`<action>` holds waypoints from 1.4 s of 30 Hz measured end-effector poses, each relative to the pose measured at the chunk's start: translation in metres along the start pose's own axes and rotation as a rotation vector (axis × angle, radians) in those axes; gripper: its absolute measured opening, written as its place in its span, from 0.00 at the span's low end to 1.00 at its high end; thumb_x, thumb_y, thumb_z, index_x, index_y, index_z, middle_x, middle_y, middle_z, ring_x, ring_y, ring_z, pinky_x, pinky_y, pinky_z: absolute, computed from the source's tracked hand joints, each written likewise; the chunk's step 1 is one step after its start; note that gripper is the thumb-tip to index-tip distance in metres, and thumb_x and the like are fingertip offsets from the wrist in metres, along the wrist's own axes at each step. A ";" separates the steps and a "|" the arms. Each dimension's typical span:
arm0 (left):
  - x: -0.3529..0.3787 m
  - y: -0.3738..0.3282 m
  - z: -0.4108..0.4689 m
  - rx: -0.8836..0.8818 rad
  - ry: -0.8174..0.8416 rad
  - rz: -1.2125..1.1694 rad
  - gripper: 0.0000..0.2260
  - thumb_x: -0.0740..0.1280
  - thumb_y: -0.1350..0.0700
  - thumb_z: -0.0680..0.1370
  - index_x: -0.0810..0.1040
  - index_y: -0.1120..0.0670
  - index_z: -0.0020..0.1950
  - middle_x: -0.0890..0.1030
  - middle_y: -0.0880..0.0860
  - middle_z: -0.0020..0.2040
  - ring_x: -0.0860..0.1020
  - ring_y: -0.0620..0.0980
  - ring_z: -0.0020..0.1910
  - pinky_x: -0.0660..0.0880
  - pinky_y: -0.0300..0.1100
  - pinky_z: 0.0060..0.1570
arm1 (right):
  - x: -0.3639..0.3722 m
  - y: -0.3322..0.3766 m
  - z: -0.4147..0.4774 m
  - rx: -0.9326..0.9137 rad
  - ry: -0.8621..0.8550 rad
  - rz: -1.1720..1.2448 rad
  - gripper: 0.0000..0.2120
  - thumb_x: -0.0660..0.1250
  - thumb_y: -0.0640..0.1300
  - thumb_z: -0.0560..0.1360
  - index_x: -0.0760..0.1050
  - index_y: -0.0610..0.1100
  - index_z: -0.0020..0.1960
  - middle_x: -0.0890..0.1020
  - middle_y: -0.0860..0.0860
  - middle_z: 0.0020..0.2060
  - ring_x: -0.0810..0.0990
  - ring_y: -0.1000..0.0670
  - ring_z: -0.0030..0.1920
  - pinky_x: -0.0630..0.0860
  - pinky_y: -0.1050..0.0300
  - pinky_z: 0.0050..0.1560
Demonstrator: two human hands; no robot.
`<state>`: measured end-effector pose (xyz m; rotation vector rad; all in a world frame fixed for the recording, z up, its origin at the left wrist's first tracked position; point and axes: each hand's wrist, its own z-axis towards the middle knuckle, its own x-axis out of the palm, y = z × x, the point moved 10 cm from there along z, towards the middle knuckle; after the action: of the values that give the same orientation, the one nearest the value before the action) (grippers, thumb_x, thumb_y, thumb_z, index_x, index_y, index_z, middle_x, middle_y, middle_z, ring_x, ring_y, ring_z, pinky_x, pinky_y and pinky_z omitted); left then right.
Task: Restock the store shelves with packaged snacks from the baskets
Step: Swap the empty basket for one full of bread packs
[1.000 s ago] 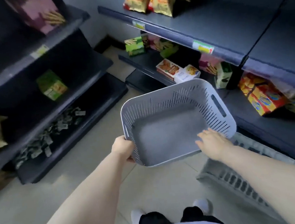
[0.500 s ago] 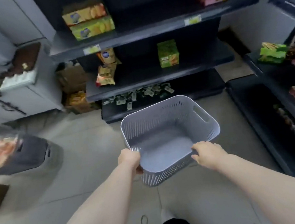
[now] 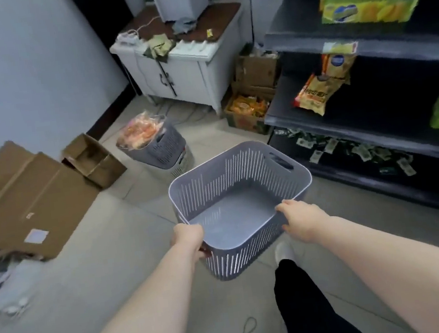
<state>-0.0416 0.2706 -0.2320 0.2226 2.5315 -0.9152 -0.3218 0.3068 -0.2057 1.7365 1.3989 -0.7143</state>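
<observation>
Here the empty basket [image 3: 241, 205] is grey moulded plastic with rounded corners, thin vertical slits down its walls, a smooth flat floor and a slot handle cut in its far side. It is held above the tiled floor [image 3: 129, 249], tipped slightly toward the camera. The left hand [image 3: 188, 238] is curled tight on the near-left corner of the rim; the right hand [image 3: 300, 218] is clamped over the near-right rim, fingers hooked inside. Further back, a second slatted basket [image 3: 159, 146] stands on the floor, heaped with glossy crinkled snack packets [image 3: 139, 132]. To the right, dark metal shelves [image 3: 363, 38] carry cardboard boxes and foil bags.
</observation>
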 end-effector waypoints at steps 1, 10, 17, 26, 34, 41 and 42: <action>-0.009 -0.003 0.011 -0.012 -0.024 -0.017 0.12 0.58 0.68 0.72 0.71 0.63 0.55 0.80 0.67 0.50 0.79 0.62 0.35 0.79 0.56 0.27 | -0.008 0.010 0.017 -0.033 0.019 -0.022 0.22 0.61 0.46 0.79 0.65 0.47 0.72 0.69 0.48 0.69 0.69 0.44 0.68 0.69 0.47 0.64; -0.067 -0.046 0.075 -0.149 -0.187 -0.178 0.10 0.59 0.69 0.74 0.71 0.63 0.55 0.80 0.66 0.52 0.82 0.66 0.46 0.81 0.61 0.37 | -0.079 0.083 0.160 -0.246 0.137 -0.194 0.18 0.60 0.44 0.78 0.71 0.47 0.68 0.74 0.46 0.63 0.74 0.42 0.63 0.74 0.46 0.62; -0.124 -0.053 0.121 -0.257 -0.304 -0.322 0.18 0.59 0.69 0.74 0.74 0.63 0.62 0.80 0.64 0.56 0.82 0.66 0.47 0.80 0.63 0.34 | -0.119 0.163 0.240 -0.350 0.129 -0.260 0.19 0.61 0.42 0.79 0.71 0.46 0.69 0.75 0.46 0.62 0.75 0.43 0.62 0.74 0.48 0.62; -0.229 -0.040 0.245 -0.378 -0.373 -0.506 0.17 0.62 0.67 0.75 0.75 0.58 0.63 0.80 0.62 0.58 0.80 0.65 0.52 0.78 0.55 0.24 | -0.131 0.328 0.351 -0.429 0.135 -0.260 0.17 0.60 0.43 0.77 0.73 0.48 0.65 0.76 0.47 0.61 0.75 0.44 0.61 0.75 0.47 0.60; -0.326 -0.029 0.367 -0.455 -0.363 -0.468 0.18 0.63 0.66 0.73 0.74 0.60 0.62 0.77 0.65 0.59 0.79 0.67 0.53 0.78 0.52 0.23 | -0.111 0.459 0.447 -0.385 0.220 -0.208 0.21 0.59 0.41 0.78 0.69 0.48 0.71 0.72 0.47 0.68 0.71 0.44 0.66 0.71 0.47 0.66; -0.329 -0.010 0.443 -0.608 -0.287 -0.580 0.06 0.63 0.65 0.73 0.74 0.61 0.49 0.79 0.63 0.45 0.79 0.61 0.41 0.77 0.47 0.27 | -0.092 0.521 0.528 -0.349 0.272 -0.183 0.21 0.57 0.42 0.79 0.68 0.49 0.72 0.71 0.47 0.67 0.71 0.43 0.66 0.70 0.48 0.67; -0.325 -0.007 0.451 -0.635 -0.275 -0.599 0.01 0.63 0.65 0.75 0.73 0.60 0.46 0.78 0.62 0.43 0.77 0.59 0.40 0.76 0.46 0.29 | -0.089 0.524 0.540 -0.339 0.273 -0.177 0.21 0.57 0.42 0.79 0.68 0.48 0.72 0.71 0.47 0.68 0.70 0.43 0.67 0.70 0.48 0.67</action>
<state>0.4025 -0.0246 -0.3902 -0.8264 2.4990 -0.2455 0.1900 -0.2424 -0.3073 1.4925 1.7628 -0.3110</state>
